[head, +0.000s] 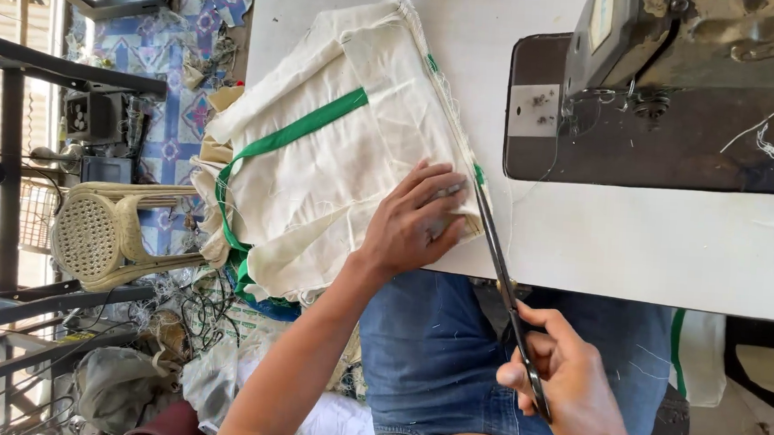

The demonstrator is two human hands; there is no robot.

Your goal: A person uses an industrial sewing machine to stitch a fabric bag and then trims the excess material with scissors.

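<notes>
Left hand (416, 221): lies flat at centre frame, fingers spread, palm pressing down on the lower right corner of the cream cotton cloth bag with green ribbon trim (337, 166); grip open, nothing clasped.
Right hand (563, 386): lower right of the frame, over the lap; grip closed around the handles of the long dark metal scissors (507, 290).
Scissors: run diagonally from the right hand up toward centre frame, blades together and laid along the right edge of the bag, tips just beside the left fingertips and a short green tab at the seam.
Bag: lies on the white tabletop (633, 239), centre to upper centre of the frame, left part hanging off the tabletop edge; green strap crosses it diagonally and loops down at the left; frayed threads along the right edge.
Sewing machine (696, 39): grey metal, upper right, standing on a dark brown plate (656, 143) set into the tabletop, loose white threads scattered on the plate; well apart from both hands.
Lap: blue denim trousers (437, 352), bottom centre, flecked with lint.
Left of frame: cream woven plastic stool (108, 229) on its side, above a heap of cloth scraps on the floor; blue patterned floor tiles (179, 57) at upper left.
</notes>
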